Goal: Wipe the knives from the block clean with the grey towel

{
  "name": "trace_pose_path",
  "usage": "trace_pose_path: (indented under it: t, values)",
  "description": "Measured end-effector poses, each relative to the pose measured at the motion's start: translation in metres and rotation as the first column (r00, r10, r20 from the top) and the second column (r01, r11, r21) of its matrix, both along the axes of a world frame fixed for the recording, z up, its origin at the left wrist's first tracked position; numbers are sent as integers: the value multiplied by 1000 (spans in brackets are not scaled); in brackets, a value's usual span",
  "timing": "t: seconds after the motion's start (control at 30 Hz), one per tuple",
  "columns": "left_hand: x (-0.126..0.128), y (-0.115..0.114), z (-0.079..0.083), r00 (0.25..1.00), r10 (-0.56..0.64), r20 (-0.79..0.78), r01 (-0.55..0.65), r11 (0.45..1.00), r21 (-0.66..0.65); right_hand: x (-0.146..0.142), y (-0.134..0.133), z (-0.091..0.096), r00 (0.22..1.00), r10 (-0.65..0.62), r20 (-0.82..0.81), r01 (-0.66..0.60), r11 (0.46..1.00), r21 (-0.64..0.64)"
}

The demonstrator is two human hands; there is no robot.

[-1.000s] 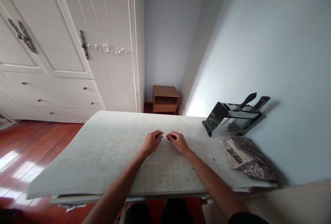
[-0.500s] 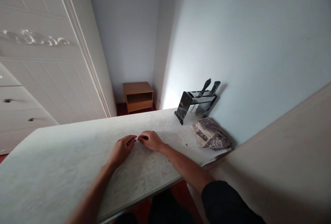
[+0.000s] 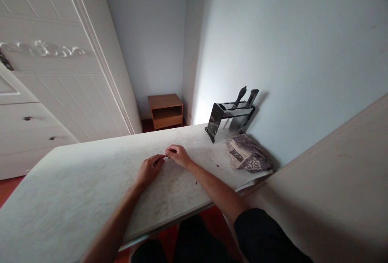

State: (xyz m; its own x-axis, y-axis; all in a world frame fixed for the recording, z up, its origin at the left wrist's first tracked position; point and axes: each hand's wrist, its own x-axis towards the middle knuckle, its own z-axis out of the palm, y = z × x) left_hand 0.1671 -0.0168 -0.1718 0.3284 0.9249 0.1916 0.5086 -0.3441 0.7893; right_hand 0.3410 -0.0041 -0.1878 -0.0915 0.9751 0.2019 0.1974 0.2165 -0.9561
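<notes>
Over the middle of the pale marbled table [image 3: 100, 178], my left hand [image 3: 150, 169] and my right hand [image 3: 178, 155] meet at their fingertips. Both have thumb and fingers pinched together. Whatever lies between the fingertips is too small to name; only a tiny dark speck shows there. A small dark bit [image 3: 196, 182] lies on the tabletop beside my right forearm. Another dark bit [image 3: 217, 165] rests farther right, towards the cloth.
A black knife rack [image 3: 216, 119] with two dark handles stands by the wall at the back right. In front of it is a crumpled purple-and-beige cloth [image 3: 250, 155]. Beyond the table are a small wooden cabinet [image 3: 165, 101] and a white wardrobe [image 3: 100, 93].
My hands have come closer, so the fingertips now touch or nearly touch; a small gap separated them before. The whole view has shifted slightly.
</notes>
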Motion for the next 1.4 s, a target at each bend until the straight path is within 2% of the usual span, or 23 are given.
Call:
trace_pose_path:
  t: [0.2,0.4,0.53,0.83,1.4]
  values:
    - [19,8,1,960,146,239,-111,982,-152,3,4,4,987,-18,-161,6,997,-79]
    - [55,19,-2,934,188,305,-152,979,-138,9,8,3,952,-108,-286,70,988,-138]
    - [72,21,-7,940,203,274,-186,979,-87,14,12,2,922,-170,-347,114,978,-177]
    - [70,14,-12,965,205,161,-206,978,-6,15,12,1,917,-154,-368,87,977,-193]
    - [68,14,-13,965,180,190,-184,983,5,16,9,2,926,-115,-360,53,983,-177]
